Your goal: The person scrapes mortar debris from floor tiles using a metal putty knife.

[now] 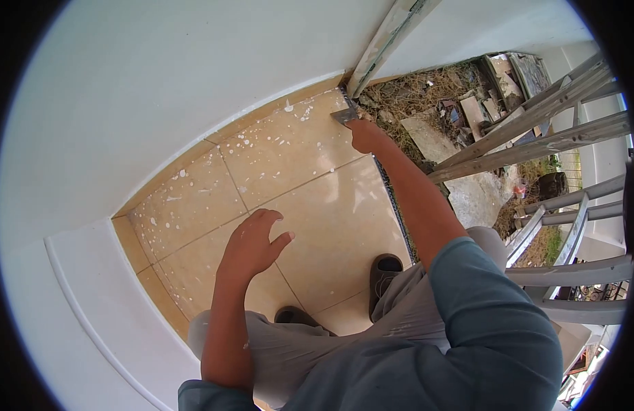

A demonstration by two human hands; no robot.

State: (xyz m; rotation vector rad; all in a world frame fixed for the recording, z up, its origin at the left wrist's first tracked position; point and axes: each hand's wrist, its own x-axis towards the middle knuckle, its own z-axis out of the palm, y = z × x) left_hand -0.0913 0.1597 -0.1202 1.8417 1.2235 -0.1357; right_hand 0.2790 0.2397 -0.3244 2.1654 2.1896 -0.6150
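Observation:
My right hand (363, 135) is closed around a flat metal scraper (343, 116), whose blade is over the tiled floor by its outer edge, near the foot of the door frame. The handle is hidden in the hand. My left hand (254, 241) hovers over the tiles with thumb and fingers apart, holding nothing. White paint spots (247, 142) are scattered over the beige floor tiles (330, 212), mostly along the wall.
A white wall (159, 82) with a tan skirting strip runs along the left. At the right, wooden poles (529, 154) and a metal ladder (570, 277) lean over ground with debris (474, 109). My sandalled feet (385, 274) are below.

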